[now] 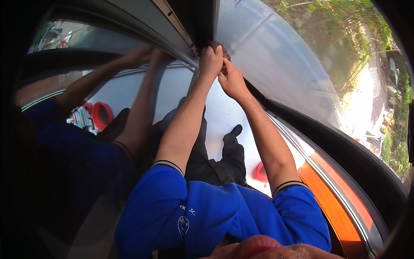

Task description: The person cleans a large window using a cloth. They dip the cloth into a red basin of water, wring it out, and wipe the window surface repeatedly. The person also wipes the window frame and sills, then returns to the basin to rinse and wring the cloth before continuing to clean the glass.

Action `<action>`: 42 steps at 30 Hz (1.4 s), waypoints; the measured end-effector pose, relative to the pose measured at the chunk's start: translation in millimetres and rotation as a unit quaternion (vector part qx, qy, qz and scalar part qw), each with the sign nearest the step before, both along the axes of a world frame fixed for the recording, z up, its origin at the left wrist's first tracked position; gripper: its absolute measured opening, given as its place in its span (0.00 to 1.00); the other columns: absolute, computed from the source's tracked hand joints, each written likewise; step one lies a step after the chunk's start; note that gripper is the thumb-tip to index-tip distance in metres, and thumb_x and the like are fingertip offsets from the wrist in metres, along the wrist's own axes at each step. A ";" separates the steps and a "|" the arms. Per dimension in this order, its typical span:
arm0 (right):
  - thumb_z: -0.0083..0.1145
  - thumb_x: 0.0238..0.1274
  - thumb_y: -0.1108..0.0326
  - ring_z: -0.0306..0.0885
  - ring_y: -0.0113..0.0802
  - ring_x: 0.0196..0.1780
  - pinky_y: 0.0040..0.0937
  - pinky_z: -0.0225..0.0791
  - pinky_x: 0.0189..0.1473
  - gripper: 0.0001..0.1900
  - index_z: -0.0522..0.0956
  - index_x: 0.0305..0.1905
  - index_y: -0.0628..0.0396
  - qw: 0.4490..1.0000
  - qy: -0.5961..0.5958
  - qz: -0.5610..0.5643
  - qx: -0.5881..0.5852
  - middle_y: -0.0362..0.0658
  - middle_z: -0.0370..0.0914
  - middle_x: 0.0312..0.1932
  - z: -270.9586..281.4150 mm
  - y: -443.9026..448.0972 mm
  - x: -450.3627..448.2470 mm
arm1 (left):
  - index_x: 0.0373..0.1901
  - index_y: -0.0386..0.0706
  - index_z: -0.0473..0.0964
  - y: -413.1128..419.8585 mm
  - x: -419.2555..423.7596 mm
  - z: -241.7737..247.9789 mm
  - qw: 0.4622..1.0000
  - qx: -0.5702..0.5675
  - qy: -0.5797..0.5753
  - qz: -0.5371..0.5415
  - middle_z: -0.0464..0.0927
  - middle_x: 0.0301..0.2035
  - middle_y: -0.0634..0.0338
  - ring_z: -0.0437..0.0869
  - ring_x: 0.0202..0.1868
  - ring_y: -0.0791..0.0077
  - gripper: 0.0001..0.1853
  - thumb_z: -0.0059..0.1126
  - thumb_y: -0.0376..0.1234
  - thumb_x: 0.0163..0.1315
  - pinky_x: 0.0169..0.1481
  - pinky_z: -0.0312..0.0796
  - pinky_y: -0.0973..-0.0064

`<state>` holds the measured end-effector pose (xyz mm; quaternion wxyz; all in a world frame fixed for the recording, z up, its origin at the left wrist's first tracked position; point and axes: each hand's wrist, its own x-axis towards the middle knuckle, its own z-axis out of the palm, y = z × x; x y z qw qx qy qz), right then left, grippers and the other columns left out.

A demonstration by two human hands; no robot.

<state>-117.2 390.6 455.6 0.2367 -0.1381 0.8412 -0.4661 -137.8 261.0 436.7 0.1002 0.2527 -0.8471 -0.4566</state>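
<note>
Both arms reach up to the dark window frame [207, 22] where a glass pane and a mesh screen meet. My left hand [212, 60] is closed on a dark reddish-brown cloth [223, 48], pressed to the frame's edge. Just below and to the right, my right hand [232, 79] touches the cloth's lower part with thumb and forefinger; its other fingers are partly hidden, and whether it grips the cloth cannot be told. The insect screen [275, 58] spans the upper right. On the left, the dark glass pane [129, 81] mirrors the arms and the blue shirt.
Under the feet lies a white surface [216, 116]. A red basin [262, 171] is partly hidden behind the right arm. Metal window tracks [291, 136] run beside an orange wooden board [326, 194] at the right. Trees show outside through the screen.
</note>
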 end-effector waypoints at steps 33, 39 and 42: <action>0.78 0.56 0.63 0.70 0.62 0.66 0.54 0.65 0.67 0.38 0.66 0.66 0.65 0.934 0.332 -0.113 0.063 0.63 0.71 0.61 147.5 160.4 93.9 | 0.60 0.38 0.80 119.4 203.9 216.9 0.849 0.457 0.236 -0.121 0.85 0.51 0.63 0.83 0.54 0.80 0.18 0.52 0.41 0.80 0.68 0.71 0.74; 0.70 0.61 0.69 0.82 0.56 0.51 0.50 0.75 0.60 0.20 0.76 0.55 0.62 0.897 0.436 -0.068 -0.001 0.54 0.83 0.48 160.3 144.5 102.7 | 0.63 0.38 0.78 103.8 227.1 208.0 0.822 0.519 0.203 -0.114 0.84 0.56 0.57 0.85 0.59 0.71 0.19 0.49 0.37 0.78 0.70 0.72 0.70; 0.64 0.62 0.74 0.88 0.41 0.37 0.39 0.80 0.42 0.08 0.79 0.44 0.62 0.965 0.196 -0.144 -0.096 0.48 0.86 0.33 163.0 136.4 108.7 | 0.64 0.40 0.76 87.1 229.1 182.7 0.860 0.455 0.219 -0.073 0.84 0.56 0.57 0.85 0.58 0.71 0.19 0.47 0.39 0.82 0.69 0.74 0.68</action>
